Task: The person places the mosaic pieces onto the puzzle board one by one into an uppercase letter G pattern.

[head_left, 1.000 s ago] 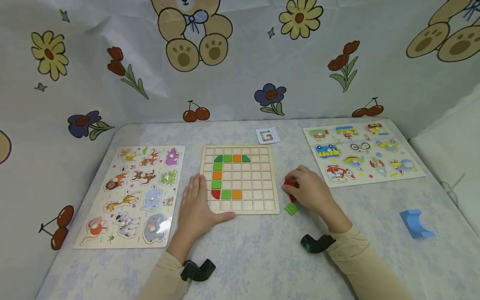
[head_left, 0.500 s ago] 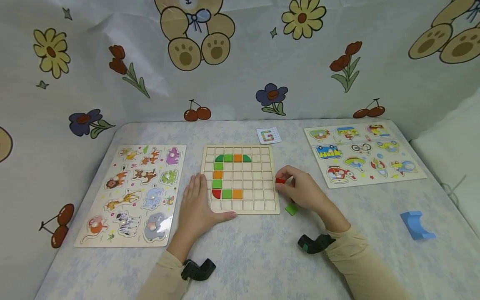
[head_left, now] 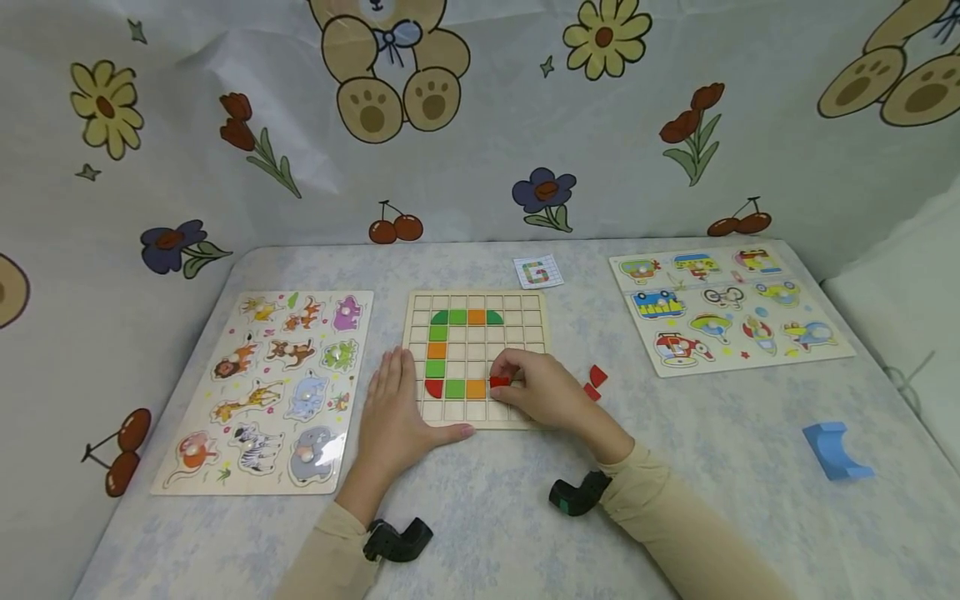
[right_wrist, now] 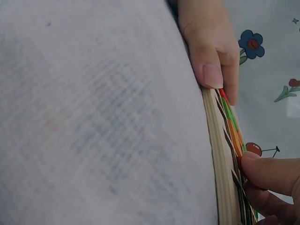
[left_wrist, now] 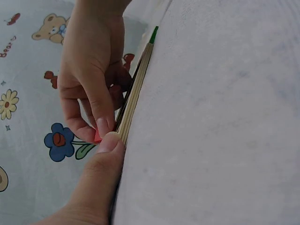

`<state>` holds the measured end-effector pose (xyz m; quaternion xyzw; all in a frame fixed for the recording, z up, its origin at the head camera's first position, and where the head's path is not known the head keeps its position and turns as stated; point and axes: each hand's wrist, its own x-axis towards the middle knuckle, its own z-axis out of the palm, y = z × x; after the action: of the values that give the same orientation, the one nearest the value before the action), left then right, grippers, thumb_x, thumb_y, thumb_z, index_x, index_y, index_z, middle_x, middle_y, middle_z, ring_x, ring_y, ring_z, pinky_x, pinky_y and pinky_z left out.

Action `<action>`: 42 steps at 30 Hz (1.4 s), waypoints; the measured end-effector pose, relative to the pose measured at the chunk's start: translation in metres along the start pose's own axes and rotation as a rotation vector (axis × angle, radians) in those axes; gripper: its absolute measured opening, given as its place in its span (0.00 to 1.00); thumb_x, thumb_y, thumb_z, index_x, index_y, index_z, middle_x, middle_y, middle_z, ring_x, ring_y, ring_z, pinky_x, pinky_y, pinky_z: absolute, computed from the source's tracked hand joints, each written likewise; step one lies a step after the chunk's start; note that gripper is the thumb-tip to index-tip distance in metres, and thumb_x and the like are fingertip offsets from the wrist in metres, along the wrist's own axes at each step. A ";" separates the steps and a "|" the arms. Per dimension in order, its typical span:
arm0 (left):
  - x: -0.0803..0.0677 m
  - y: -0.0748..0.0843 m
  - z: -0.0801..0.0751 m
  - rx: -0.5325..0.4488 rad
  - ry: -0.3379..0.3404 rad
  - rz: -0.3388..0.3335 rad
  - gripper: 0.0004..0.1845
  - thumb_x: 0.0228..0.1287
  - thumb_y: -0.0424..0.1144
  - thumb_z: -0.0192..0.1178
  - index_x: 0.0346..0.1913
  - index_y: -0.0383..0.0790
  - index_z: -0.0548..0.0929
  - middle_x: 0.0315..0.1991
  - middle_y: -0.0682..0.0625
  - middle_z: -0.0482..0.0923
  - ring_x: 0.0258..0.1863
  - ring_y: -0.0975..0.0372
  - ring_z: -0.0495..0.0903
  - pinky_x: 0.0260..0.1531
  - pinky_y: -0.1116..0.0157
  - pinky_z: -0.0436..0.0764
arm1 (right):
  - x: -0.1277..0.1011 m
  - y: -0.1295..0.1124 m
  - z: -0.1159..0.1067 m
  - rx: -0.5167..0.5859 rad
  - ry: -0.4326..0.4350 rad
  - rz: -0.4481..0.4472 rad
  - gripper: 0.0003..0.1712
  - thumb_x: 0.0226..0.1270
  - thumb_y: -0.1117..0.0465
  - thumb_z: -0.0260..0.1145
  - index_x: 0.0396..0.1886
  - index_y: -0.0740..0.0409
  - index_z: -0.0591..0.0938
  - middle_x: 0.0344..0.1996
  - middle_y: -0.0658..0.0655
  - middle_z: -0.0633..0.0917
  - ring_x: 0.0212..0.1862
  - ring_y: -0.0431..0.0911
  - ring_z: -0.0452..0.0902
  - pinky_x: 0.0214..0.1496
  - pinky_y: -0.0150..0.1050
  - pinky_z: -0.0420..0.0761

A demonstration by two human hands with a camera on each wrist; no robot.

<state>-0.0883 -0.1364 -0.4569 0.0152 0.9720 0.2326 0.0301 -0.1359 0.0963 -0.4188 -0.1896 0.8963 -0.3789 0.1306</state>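
A wooden grid board (head_left: pixel 525 333) lies in the middle, with green, orange and red tiles laid in a C-shaped line. My left hand (head_left: pixel 397 408) rests flat along its left edge, fingers straight and thumb out at the front edge. Between thumb and index finger, my right hand (head_left: pixel 543 387) pinches a red tile (head_left: pixel 498 382) over the lower row, right beside the orange tile (head_left: pixel 476 389). The red tile also shows at the fingertips in the left wrist view. Two loose red tiles (head_left: pixel 597 376) lie right of the board. In the left wrist view, a green tile (left_wrist: pixel 154 33) shows past the board's end.
A small card (head_left: pixel 537 271) with a coloured G on a grid lies behind the board. An animal puzzle board (head_left: pixel 247 400) is on the left, a vehicle puzzle board (head_left: pixel 731 308) at the back right. A blue curved block (head_left: pixel 832 450) sits far right.
My right hand has picked up a red tile from beside the board and carried it left onto the lower row. The green tile is now hidden by that arm in the head view. My left hand stays put.
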 end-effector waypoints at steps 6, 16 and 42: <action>0.000 0.000 0.000 0.000 0.000 0.000 0.80 0.32 0.83 0.64 0.79 0.34 0.41 0.81 0.41 0.35 0.81 0.49 0.33 0.79 0.49 0.41 | 0.001 -0.001 0.004 -0.139 0.028 -0.021 0.07 0.61 0.54 0.74 0.35 0.45 0.84 0.34 0.45 0.78 0.34 0.41 0.72 0.38 0.35 0.74; -0.001 0.000 0.001 -0.004 0.001 0.000 0.81 0.31 0.83 0.64 0.79 0.34 0.41 0.81 0.41 0.36 0.81 0.50 0.33 0.79 0.49 0.42 | -0.009 0.000 0.005 -0.231 0.049 -0.110 0.11 0.60 0.56 0.75 0.43 0.50 0.91 0.37 0.43 0.80 0.34 0.36 0.74 0.34 0.30 0.76; 0.000 0.000 0.003 -0.018 0.021 0.007 0.80 0.31 0.82 0.66 0.79 0.34 0.42 0.81 0.40 0.38 0.81 0.49 0.35 0.79 0.47 0.42 | -0.074 0.050 -0.067 -0.226 -0.152 -0.024 0.14 0.60 0.63 0.73 0.45 0.45 0.88 0.39 0.44 0.79 0.54 0.49 0.77 0.52 0.41 0.79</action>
<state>-0.0884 -0.1356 -0.4594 0.0158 0.9701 0.2414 0.0191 -0.1072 0.2031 -0.4032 -0.2417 0.9185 -0.2617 0.1714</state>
